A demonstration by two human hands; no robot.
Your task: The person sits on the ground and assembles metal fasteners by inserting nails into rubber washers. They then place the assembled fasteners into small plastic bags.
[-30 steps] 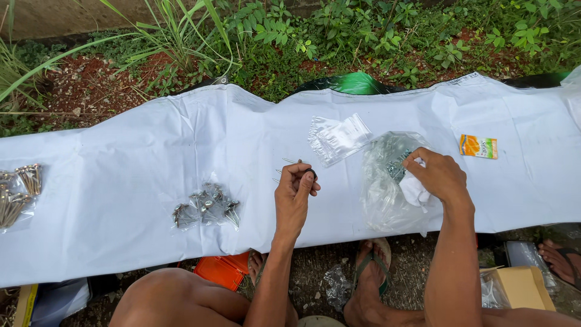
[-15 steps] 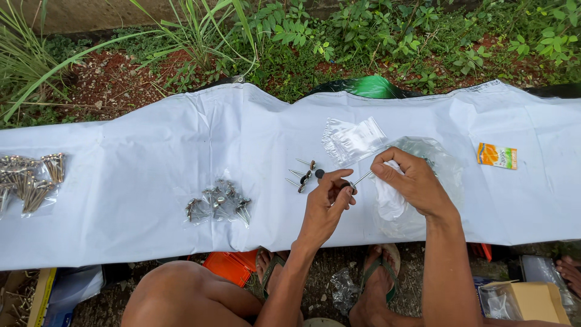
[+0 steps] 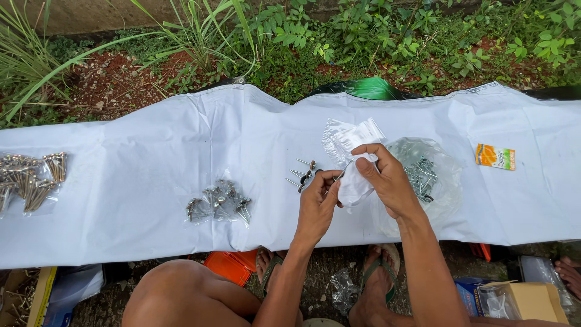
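While the left hand (image 3: pixel 318 203) pinches a nail (image 3: pixel 344 171) at the frame centre, the right hand (image 3: pixel 387 181) keeps its grip clenched on a small clear bag (image 3: pixel 353 186) just at 3 o'clock of it; both work above the white sheet (image 3: pixel 151 151); loose nails (image 3: pixel 302 172) lie at 10 o'clock of the left hand; a filled packet (image 3: pixel 219 203) sits at 9 o'clock; a large bag of nails (image 3: pixel 426 175) rests at 3 o'clock; empty bags (image 3: pixel 351 134) lie at 12 o'clock; an orange packet (image 3: pixel 495 156) lies far at 3 o'clock; grass (image 3: pixel 200 36) borders beyond.
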